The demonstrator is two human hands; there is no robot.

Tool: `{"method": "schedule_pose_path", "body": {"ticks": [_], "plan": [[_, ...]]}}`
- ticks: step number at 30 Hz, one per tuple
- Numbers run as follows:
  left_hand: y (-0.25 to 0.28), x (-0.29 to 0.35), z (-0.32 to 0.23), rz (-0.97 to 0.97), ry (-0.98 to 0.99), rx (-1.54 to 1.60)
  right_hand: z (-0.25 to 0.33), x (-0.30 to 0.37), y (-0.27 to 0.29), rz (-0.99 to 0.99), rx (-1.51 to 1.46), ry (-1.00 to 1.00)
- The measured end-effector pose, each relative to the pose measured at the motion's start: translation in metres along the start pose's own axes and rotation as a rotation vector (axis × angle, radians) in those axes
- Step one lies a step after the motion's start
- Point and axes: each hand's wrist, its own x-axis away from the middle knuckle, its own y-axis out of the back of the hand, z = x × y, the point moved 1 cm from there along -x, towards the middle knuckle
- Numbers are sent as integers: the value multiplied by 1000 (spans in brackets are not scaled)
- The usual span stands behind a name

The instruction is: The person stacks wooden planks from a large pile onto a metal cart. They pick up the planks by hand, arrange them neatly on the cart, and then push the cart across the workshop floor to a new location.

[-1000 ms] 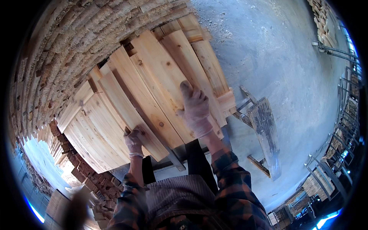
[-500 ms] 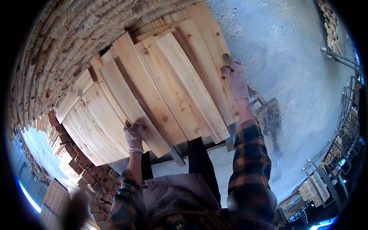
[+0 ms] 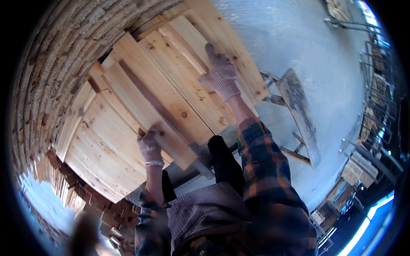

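Planed wooden boards (image 3: 181,112) lie side by side before me, with narrower ones on top. My left hand (image 3: 150,146), in a pale knitted glove, has its fingers curled at the edge of one raised board (image 3: 132,94), close to its near end. My gloved right hand (image 3: 222,77) spans another top board (image 3: 188,36), thumb on one side and fingers on the other. That hand and forearm cover the middle of this board. Beyond it lies a wide, knotted board (image 3: 241,55) on the right.
A tall stack of rough-ended timber (image 3: 64,55) rises on the left and far side. To the right, a worn plank on a wooden frame (image 3: 297,109) stands on the grey concrete floor (image 3: 294,42). Metal racks with timber (image 3: 361,168) line the far right.
My right hand has left the edge of the wide right-hand board and moved left onto the narrower top board. My left hand stays on its board. The view has shifted.
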Motion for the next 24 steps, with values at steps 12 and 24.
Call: {"method": "schedule_pose_path", "body": {"ticks": [12,24], "plan": [[177,-7,-75,-61,-225,-320,-100,263,-97,-423,-1769,-790],[198,-32,-64,-186,-223,-487,-93,263,-145,-326,-1272,-447]]}}
